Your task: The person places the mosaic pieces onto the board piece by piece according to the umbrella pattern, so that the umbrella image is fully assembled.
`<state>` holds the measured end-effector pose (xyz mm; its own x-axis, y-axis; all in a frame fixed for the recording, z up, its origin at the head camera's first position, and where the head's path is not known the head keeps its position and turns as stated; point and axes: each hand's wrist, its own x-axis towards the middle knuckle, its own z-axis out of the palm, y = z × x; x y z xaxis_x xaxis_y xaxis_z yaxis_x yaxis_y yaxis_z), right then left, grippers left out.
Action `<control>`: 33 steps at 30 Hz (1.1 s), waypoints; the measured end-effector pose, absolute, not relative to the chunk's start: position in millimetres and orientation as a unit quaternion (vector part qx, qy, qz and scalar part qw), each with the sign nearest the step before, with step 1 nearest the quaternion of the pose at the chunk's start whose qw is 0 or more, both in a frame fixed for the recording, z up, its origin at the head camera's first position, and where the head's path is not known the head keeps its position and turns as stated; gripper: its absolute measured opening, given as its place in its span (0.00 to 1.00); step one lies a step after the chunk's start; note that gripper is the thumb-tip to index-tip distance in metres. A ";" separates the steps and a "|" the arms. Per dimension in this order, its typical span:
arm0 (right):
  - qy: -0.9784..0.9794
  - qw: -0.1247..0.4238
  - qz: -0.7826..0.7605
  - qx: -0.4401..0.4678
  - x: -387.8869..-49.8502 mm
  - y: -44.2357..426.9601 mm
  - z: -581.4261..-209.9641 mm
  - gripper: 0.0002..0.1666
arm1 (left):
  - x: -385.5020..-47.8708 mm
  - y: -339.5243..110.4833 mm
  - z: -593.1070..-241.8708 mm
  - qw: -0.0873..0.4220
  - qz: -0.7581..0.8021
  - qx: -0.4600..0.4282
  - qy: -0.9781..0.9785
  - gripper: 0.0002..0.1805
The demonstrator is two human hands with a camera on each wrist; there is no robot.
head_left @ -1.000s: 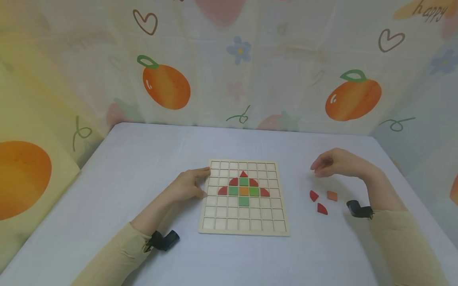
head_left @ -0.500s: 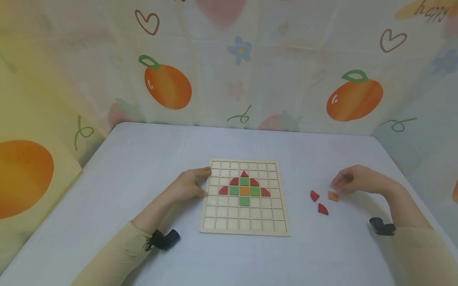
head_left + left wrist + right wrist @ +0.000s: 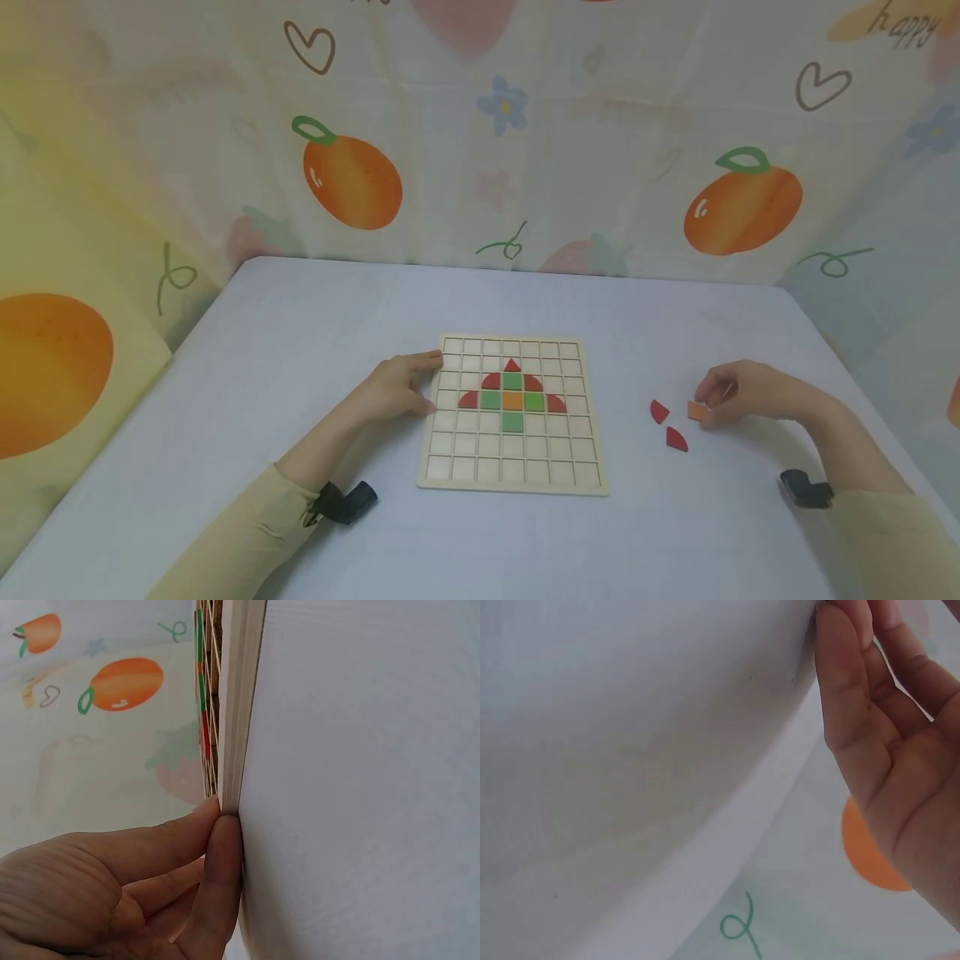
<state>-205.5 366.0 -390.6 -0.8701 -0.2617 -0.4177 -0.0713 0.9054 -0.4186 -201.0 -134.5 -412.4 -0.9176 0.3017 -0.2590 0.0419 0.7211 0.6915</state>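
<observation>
A pale wooden grid board [image 3: 465,446] lies flat on the table. Red, green and orange pieces form an arrow-like pattern on it, with an orange square [image 3: 512,402] amid the green ones. Along the board's left edge, my left hand [image 3: 386,389] touches the rim with spread, fairly straight fingers; the left wrist view shows two fingertips [image 3: 226,832] against that edge. Right of the board, my right hand [image 3: 750,393] pinches a loose orange tile [image 3: 696,411] between thumb and fingers. The tile is hidden in the right wrist view, where the fingertips meet at the top.
Two loose red quarter-round pieces, one farther back [image 3: 659,411] and one nearer [image 3: 677,439], lie between the board and my right hand. A white cloth covers the table [image 3: 337,308]. Behind it hangs a fruit-printed curtain [image 3: 585,167].
My right hand has moved right and toward me, from above the red pieces down to the orange tile, its thumb now against it. My left hand and the board have stayed in place.
</observation>
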 end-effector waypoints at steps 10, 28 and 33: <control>0.951 0.231 -0.188 -0.085 -205.1 357.7 -396.4 0.15 | -201.5 -133.6 -415.2 0.180 0.367 0.089 0.908 0.44; 0.955 0.220 -0.182 -0.078 -206.9 355.7 -392.4 0.14 | -200.9 -133.6 -415.1 0.181 0.364 0.092 0.909 0.44; 0.949 0.227 -0.202 -0.089 -209.4 357.3 -391.8 0.10 | -201.2 -134.2 -414.2 0.179 0.361 0.092 0.910 0.44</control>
<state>-209.4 357.3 -391.8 -0.8815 -0.2597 -0.3943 -0.0769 0.9029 -0.4229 -201.2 -134.2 -414.2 -0.9191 0.2968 -0.2592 0.0382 0.7217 0.6911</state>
